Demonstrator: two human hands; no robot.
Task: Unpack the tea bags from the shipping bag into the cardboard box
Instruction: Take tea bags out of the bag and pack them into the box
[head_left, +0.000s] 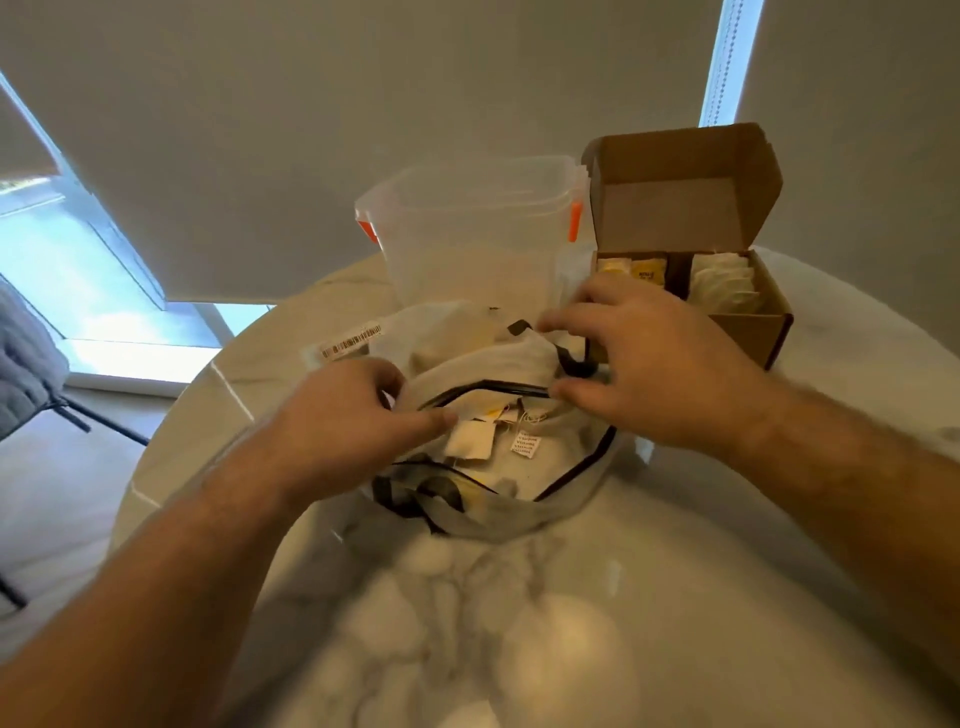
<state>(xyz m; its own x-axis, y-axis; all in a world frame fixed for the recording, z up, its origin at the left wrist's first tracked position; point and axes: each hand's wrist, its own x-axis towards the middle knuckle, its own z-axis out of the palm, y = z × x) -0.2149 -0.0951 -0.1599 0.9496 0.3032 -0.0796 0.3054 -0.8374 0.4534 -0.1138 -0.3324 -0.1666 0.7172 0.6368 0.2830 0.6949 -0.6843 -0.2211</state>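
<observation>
Marble counter (571, 597) by blinds (363, 130): shipping bag (493, 358) mouth held wide by left hand (332, 415) and right hand (649, 364), fingers (576, 389) pinching its rim, exposing tea bags (470, 439); cardboard box (753, 332) close right, lid up for loading.

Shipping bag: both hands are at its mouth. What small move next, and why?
Probably dip the left hand in and pinch the loose tea bag just under its thumb, while the right hand holds the mouth of the shipping bag open. More lie exposed inside, and the cardboard box stands open just beyond the right hand.
</observation>
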